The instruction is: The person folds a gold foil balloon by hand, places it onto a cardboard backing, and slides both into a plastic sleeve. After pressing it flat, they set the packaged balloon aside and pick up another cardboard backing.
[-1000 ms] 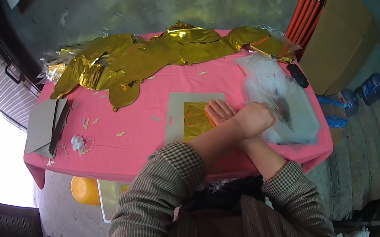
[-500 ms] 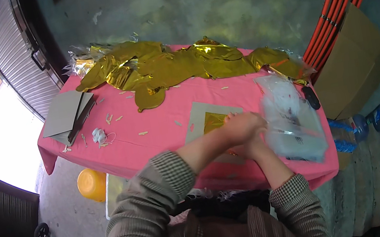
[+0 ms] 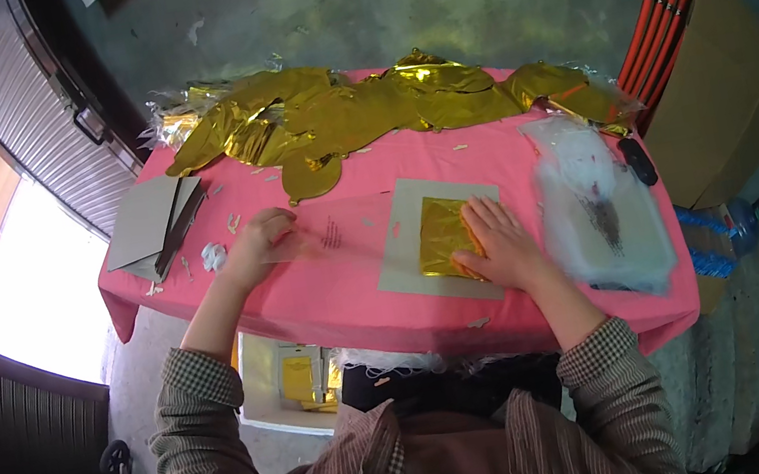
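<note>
Left of the grey card (image 3: 403, 253), the left hand (image 3: 261, 243) pinches a clear bag (image 3: 338, 234) over bare pink table (image 3: 309, 295). On the card, the right hand (image 3: 499, 241) lies flat, open, on folded gold foil (image 3: 442, 236). Right of it, a plastic stack (image 3: 604, 213) reaches the table's edge.

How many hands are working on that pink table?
2. The left hand holds a clear plastic sleeve left of the grey card; the right hand presses the folded gold foil on it.
</note>
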### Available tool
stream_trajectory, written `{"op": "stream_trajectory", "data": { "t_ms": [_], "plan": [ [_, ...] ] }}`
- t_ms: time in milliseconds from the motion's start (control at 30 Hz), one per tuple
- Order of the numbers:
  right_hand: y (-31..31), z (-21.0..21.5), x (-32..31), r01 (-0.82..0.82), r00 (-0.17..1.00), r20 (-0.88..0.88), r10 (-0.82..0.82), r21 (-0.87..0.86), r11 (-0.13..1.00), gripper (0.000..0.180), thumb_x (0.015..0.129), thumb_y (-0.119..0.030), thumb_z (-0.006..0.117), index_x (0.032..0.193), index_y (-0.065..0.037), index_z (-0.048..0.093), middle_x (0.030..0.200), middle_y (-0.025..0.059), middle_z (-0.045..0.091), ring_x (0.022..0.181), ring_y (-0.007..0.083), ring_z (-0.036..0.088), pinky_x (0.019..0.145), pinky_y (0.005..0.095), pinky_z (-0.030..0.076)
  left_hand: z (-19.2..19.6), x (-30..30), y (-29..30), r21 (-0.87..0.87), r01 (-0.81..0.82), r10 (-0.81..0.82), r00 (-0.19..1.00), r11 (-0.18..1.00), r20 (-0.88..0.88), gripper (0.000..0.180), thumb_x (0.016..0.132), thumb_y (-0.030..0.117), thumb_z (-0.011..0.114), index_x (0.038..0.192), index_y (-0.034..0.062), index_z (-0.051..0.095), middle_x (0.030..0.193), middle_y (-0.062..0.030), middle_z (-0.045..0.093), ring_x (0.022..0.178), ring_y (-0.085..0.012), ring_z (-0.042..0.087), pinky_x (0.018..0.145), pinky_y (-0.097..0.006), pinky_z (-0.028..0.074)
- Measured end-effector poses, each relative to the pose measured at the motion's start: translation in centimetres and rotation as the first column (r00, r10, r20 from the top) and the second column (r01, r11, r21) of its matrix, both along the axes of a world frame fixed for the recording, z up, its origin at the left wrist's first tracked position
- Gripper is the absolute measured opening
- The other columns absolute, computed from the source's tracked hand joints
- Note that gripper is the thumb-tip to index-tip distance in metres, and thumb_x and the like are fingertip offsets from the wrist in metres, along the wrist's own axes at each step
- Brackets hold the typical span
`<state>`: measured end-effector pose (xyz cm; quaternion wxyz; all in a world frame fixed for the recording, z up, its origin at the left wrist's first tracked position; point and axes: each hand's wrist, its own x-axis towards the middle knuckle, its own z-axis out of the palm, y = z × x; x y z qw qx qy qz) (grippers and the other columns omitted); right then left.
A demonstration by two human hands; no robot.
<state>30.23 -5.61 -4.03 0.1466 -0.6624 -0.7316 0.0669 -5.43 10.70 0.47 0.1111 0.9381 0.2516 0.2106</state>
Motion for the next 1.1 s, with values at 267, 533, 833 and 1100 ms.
{"op": "stream_trajectory", "data": {
  "t_ms": [267, 533, 833, 1100],
  "plan": [
    [-0.1, -0.3, -0.1, 0.002, 1.000, 0.003, -0.002, -0.009, 1.000, 0.080, 0.086, -0.054, 0.049, 0.140, 0.003, 0.030, 0.148, 0.0204, 0.025, 0.140, 0.0318, 0.018, 0.114, 0.0424, 0.013, -0.5, -3.7, 2.1, 0.345, 0.036, 0.113, 0.910, 0.938, -0.400, 0.041, 0.073, 0.004, 0.059, 0.114, 0.0080, 0.061, 0.125, -0.0096, 0.056, 0.116, -0.0296, 0.051, 0.099, -0.037, 0.042],
    [-0.3, -0.1, 0.1, 0.013, 1.000, 0.019, -0.013, -0.019, 1.000, 0.081, 0.086, -0.055, 0.048, 0.140, 0.002, 0.029, 0.148, 0.0204, 0.024, 0.140, 0.0320, 0.018, 0.114, 0.0426, 0.012, 1.2, 5.1, -4.2, -0.217, 0.037, -0.056, 0.995, 0.975, -0.084, 0.037, 0.085, 0.015, 0.060, 0.121, 0.0063, 0.056, 0.132, -0.0151, 0.050, 0.123, -0.0350, 0.045, 0.104, -0.040, 0.037],
    [-0.3, -0.1, 0.0, 0.006, 1.000, 0.010, -0.006, -0.011, 1.000, 0.078, 0.087, -0.050, 0.050, 0.141, 0.001, 0.029, 0.148, 0.0194, 0.025, 0.140, 0.0322, 0.018, 0.113, 0.0436, 0.014, -3.3, 8.7, -5.8, -0.063, 0.011, -0.019, 0.991, 0.998, -0.132, 0.054, 0.090, 0.036, 0.053, 0.135, 0.0074, 0.043, 0.140, -0.0193, 0.039, 0.134, -0.0336, 0.032, 0.109, -0.050, 0.024],
    [-0.2, -0.3, -0.1, 0.007, 1.000, 0.004, -0.007, -0.023, 1.000, 0.081, 0.087, -0.056, 0.047, 0.141, 0.002, 0.029, 0.149, 0.0197, 0.023, 0.140, 0.0313, 0.017, 0.114, 0.0430, 0.012, -1.4, 8.4, -3.8, -0.045, 0.008, -0.016, 0.983, 0.999, -0.182, 0.040, 0.083, 0.025, 0.062, 0.116, 0.0040, 0.058, 0.128, -0.0179, 0.050, 0.121, -0.0321, 0.046, 0.102, -0.044, 0.035]
  ]
}}
